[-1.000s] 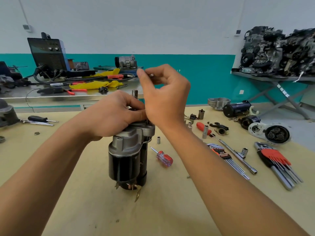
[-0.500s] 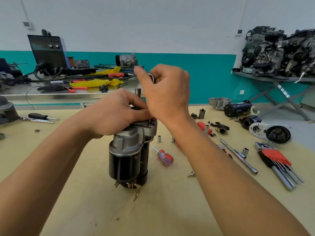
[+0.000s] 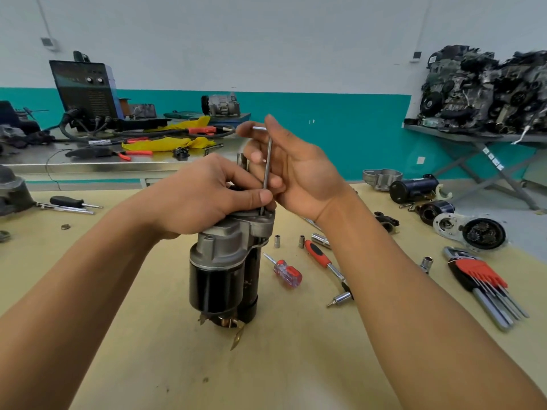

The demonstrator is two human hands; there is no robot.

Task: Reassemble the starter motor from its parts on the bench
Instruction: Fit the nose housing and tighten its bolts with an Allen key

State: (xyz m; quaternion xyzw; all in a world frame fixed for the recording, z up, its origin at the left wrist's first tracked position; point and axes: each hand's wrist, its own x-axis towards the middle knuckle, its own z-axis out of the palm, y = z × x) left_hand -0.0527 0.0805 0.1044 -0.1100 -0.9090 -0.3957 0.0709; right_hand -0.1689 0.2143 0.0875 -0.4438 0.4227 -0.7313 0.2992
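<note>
The starter motor stands upright on the bench, black body below, grey cast housing on top. My left hand grips the top of the housing, thumb against the shaft of a silver L-shaped hex key. The key stands vertical with its lower end in the housing's top right corner. My right hand holds the key, fingertips pinching its short bent arm at the top and other fingers curled by the shaft. A steel shaft end pokes up between my hands.
To the right lie a red-handled screwdriver, a ratchet driver, small sockets, a red hex key set, and spare starter parts. A black screwdriver lies far left. A cluttered metal bench stands behind.
My right hand has turned palm-up and opened out, exposing the full upright hex key that was hidden in its grip. The left hand stays on the housing.
</note>
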